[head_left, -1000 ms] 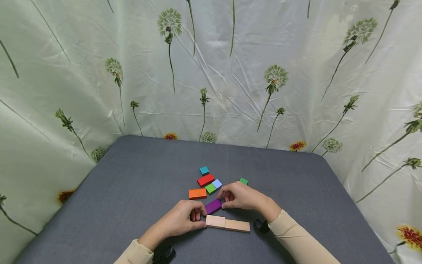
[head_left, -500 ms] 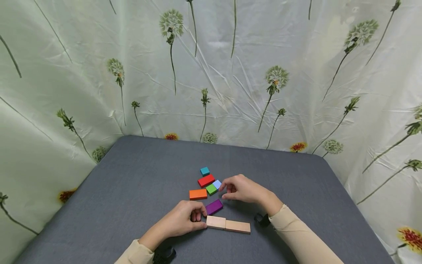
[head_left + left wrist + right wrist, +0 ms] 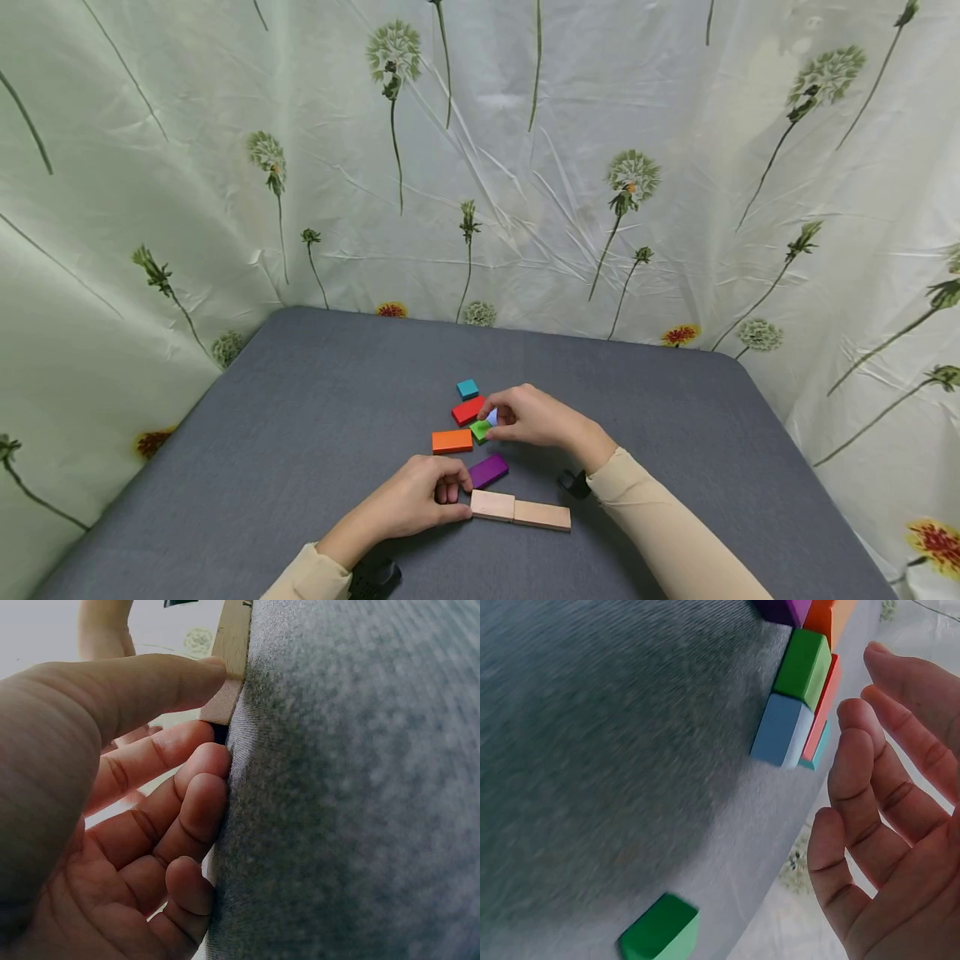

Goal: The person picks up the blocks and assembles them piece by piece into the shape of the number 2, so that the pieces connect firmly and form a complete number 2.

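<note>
My left hand [image 3: 420, 496] pinches the left end of a plain wooden block [image 3: 492, 505] between thumb and index finger; the left wrist view shows the thumb [image 3: 199, 679] on its side. A second wooden block [image 3: 542, 516] lies end to end with it. Just behind is a purple block [image 3: 489, 472], near the left fingertips. Fingers loosely bent and apart, my right hand [image 3: 532, 417] hovers over a green block [image 3: 804, 667] and a light blue block [image 3: 780, 731] that sit side by side. Nothing is between its fingers. In the head view it partly covers both blocks.
An orange block [image 3: 452, 442], a red block [image 3: 467, 412] and a teal block [image 3: 467, 389] lie behind the purple one. Another green block [image 3: 660, 930] lies apart, hidden in the head view. A flowered curtain [image 3: 495, 167] hangs behind the grey table [image 3: 315, 400].
My right hand has let go of the purple block, risen away from it and moved back and left over the green and light blue blocks. My left hand stays on the wooden block.
</note>
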Tool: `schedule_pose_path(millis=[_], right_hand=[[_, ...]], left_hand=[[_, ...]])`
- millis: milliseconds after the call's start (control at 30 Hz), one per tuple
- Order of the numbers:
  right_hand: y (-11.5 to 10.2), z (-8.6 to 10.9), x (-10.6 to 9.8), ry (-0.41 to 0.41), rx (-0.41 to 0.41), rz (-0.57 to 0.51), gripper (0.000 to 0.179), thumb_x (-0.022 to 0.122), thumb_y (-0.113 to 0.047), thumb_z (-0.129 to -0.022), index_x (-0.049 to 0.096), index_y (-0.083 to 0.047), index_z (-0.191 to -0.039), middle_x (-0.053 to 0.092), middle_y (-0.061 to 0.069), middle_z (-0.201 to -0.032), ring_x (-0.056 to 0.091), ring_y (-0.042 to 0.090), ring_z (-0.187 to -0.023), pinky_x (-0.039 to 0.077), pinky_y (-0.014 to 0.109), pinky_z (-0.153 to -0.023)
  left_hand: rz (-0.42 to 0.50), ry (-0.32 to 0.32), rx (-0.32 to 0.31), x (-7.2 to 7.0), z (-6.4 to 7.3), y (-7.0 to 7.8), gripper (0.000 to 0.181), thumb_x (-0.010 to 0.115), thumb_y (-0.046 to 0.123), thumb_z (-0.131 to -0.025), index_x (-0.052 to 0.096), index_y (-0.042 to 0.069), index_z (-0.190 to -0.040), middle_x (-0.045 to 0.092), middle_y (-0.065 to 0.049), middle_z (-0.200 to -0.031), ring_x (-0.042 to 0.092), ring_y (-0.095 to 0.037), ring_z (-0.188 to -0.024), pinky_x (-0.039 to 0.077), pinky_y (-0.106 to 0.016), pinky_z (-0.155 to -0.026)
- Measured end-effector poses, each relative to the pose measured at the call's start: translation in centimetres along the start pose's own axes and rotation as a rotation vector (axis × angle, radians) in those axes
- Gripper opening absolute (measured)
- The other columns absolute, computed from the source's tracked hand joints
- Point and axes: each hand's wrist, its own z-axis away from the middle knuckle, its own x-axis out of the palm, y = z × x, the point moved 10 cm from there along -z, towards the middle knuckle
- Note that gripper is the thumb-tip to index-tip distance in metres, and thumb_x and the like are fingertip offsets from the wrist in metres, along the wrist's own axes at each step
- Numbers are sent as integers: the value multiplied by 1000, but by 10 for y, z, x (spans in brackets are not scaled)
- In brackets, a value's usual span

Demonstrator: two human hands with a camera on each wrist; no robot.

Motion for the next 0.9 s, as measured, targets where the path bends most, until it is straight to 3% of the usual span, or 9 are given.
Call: schedule_pose_path(millis=[467, 900], right_hand=[[-15, -36, 16, -71, 28, 93, 31, 81, -22, -98, 76, -12, -127, 62, -5, -74, 49, 5, -63, 39, 21, -59], [-19, -45, 24, -89, 36, 156, 28, 84, -29, -96, 79, -16, -120, 61, -6, -73, 50, 5, -63, 39, 21, -58]], left_hand=[[8, 18, 47, -1, 2, 3, 20, 90, 20, -89, 72, 21, -98, 60, 12, -77, 51, 5, -66, 46, -19, -63], [21, 27, 70, -3, 3, 5, 20, 90, 23, -89, 72, 19, -97, 60, 11, -77, 52, 4, -67, 47, -20, -63]])
